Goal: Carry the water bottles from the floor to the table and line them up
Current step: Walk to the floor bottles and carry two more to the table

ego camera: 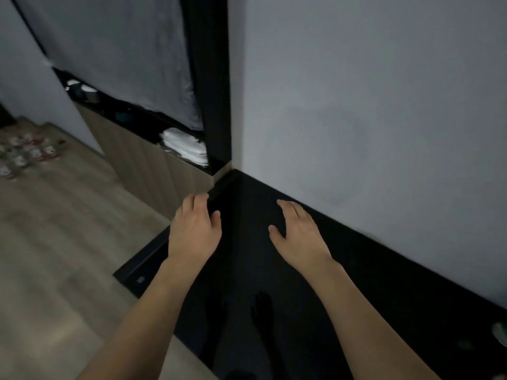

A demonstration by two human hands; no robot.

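Observation:
Several water bottles [24, 156] with red-and-white labels stand packed together on the wooden floor at the far left, blurred. A glossy black table [274, 283] runs along the grey wall in front of me. My left hand [193, 231] hovers over the table's left edge, fingers relaxed, holding nothing. My right hand [297, 231] is spread palm down above the table top, also holding nothing. Both hands are far from the bottles.
A grey wall [370, 119] borders the table on the right. A dark wardrobe frame [211, 78] with a grey curtain and folded white cloth [186, 145] on its shelf stands behind the table. Light wooden floor [55, 242] spreads to the left.

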